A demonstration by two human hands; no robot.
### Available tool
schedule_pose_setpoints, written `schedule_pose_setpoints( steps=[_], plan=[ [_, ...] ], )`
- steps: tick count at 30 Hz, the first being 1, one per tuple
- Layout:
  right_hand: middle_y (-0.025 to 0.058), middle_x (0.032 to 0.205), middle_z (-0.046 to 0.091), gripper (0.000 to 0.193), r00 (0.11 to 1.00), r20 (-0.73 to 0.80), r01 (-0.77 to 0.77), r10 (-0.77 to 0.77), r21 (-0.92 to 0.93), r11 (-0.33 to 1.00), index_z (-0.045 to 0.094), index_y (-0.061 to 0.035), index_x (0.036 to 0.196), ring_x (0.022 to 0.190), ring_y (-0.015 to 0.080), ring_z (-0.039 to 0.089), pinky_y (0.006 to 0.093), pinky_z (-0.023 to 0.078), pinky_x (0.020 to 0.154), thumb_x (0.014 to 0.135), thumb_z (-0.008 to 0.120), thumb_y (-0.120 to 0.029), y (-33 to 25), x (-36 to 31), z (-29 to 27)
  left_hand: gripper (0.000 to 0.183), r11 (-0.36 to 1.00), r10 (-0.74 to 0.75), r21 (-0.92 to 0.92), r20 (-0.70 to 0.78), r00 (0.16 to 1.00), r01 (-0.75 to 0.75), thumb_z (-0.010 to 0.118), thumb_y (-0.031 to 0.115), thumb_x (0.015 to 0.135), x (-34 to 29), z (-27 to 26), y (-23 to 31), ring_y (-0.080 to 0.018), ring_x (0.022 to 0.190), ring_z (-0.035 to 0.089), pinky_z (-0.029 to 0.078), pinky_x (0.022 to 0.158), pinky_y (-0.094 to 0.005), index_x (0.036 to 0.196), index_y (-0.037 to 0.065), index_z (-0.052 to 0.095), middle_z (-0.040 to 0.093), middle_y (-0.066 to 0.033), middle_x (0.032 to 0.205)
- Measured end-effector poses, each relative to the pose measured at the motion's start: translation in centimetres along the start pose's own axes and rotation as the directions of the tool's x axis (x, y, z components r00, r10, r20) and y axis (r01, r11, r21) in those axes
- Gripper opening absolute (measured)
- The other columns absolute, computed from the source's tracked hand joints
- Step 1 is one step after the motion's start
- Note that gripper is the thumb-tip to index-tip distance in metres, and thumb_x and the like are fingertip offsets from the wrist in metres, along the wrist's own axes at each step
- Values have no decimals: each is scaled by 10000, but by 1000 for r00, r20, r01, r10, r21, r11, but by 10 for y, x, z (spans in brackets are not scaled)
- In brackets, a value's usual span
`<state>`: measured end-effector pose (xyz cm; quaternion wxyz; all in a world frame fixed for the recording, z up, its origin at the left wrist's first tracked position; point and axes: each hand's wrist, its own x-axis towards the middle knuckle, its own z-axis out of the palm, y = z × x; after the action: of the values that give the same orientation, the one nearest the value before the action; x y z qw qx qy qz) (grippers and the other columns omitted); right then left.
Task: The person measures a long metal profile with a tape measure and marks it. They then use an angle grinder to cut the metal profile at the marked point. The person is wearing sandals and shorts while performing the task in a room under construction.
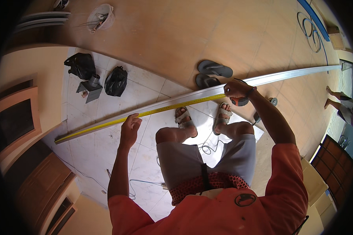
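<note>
Right hand (236,89) fingers grip the case (239,102); left hand (130,131) fingers, loosely open, meet the tape (161,109), apparently to steady it along the bar (286,76).

Yellow tape (161,109) (extended) runs along silver bar (278,77).

Lighting's pretty uneven here. The white floor tiles (204,131) between my feet (180,115) are nearly blown out, while the brown door (43,180) on the left sinks into shadow. The metal bar (282,76) has a pale sheen toward the right. Fisheye bends the walls (17,74), corners go black, far right looks soft.
</note>
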<state>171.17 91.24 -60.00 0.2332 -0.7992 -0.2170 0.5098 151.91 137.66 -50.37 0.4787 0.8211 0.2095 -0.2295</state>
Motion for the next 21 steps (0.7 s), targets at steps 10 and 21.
schedule_pose_setpoints(
  steps=[10,21],
  plan=[
    [126,714,674,201,996,-83,7,-10,-40,999,683,-21,836,659,243,668,357,518,642,777,632,-205,149,117,75,369,963,234,119,84,969,-243,573,85,880,180,156,-145,-244,1036,619,464,939,-371,1239,6,538,653,-158,1057],
    [160,737,663,201,947,-321,-70,17,-155,985,676,-34,816,704,315,660,406,516,683,753,638,-221,179,115,112,325,897,376,240,24,926,-370,664,119,842,218,254,-214,-338,1022,605,462,907,-403,1133,-13,604,643,-182,1054]
  ],
)
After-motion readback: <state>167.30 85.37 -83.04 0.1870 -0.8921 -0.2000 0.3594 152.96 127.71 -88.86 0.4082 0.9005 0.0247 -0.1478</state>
